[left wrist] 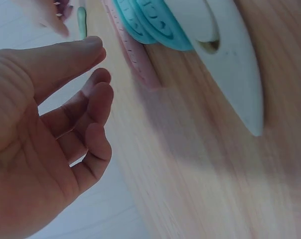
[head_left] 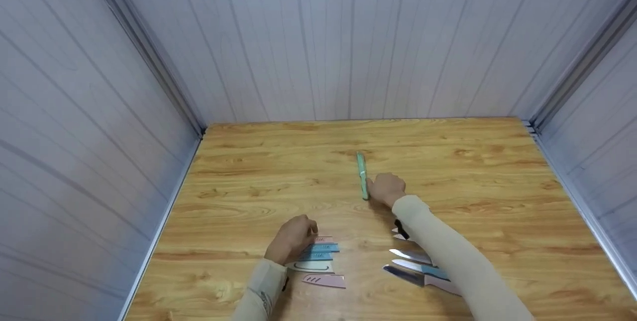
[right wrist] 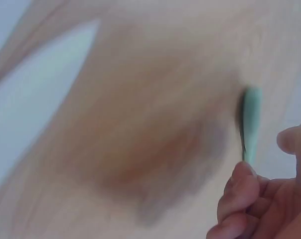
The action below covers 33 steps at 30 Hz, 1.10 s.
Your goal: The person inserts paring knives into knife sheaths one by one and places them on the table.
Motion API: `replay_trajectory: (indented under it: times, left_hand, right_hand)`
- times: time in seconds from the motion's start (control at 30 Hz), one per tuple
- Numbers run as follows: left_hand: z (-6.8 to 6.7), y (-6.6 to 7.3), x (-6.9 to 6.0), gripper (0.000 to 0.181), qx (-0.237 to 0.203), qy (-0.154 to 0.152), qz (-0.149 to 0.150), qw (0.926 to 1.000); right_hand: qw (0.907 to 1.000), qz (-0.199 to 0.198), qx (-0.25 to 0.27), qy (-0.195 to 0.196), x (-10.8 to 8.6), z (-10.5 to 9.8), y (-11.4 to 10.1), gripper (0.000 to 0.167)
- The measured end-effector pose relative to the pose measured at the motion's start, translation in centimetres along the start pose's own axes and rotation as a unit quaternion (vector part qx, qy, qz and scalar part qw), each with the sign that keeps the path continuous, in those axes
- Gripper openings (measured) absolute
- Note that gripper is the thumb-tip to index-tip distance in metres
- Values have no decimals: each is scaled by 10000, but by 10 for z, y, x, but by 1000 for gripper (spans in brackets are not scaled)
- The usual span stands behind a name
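A long green knife (head_left: pixel 362 176), with a pale band midway, lies on the table. My right hand (head_left: pixel 388 189) is at its right side, thumb tip by the handle; in the right wrist view, bent fingertips meet the green piece (right wrist: pixel 251 119) while the thumb stands apart. My left hand (head_left: pixel 293 236), fingers loosely bent and holding nothing, is over the left ends of a column of blade covers: pink (head_left: pixel 326 239), two blue (head_left: pixel 323 248), white (head_left: pixel 318 267) and a lower pink one (head_left: pixel 326 280). The left wrist view shows a gap between that hand (left wrist: pixel 56 109) and the pink cover (left wrist: pixel 135 57).
Under and beside my right forearm lie several knives, among them one with a dark blade (head_left: pixel 404 275) and pink handle and one with a blue handle (head_left: pixel 434 271). Pale panel walls (head_left: pixel 323 42) enclose the wooden table (head_left: pixel 239 176) at the back and both sides.
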<state>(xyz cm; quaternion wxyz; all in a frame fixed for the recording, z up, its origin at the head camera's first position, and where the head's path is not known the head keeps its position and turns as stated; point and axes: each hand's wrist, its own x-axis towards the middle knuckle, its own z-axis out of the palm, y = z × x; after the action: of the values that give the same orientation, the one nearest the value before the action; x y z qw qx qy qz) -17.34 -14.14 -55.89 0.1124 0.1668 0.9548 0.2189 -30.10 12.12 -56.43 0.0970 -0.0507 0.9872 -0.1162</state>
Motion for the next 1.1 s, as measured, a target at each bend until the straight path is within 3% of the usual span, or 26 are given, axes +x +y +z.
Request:
replay_trajectory:
  times: [0.3, 0.57, 0.77, 1.0, 1.1]
  left_hand:
    - [7, -10, -3, 6, 238, 178, 240, 9993]
    - [9, -12, -3, 5, 56, 134, 119, 9998]
    - [10, -13, 0, 6, 76, -2, -34, 10000]
    - [11, -12, 3, 5, 154, 196, 103, 9996]
    - [11, -11, 4, 6, 119, 276, 11, 9995]
  right_hand:
    - [9998, -121, 156, -68, -25, -33, 38, 50]
    - [9984, -423, 333, 190, -55, -52, 70, 41]
    - [9957, -502, 697, 342, -82, -52, 97, 34]
    - [9940, -721, 756, 327, -105, -39, 120, 18]
    - [9926, -960, 685, 274, -113, -31, 126, 15]
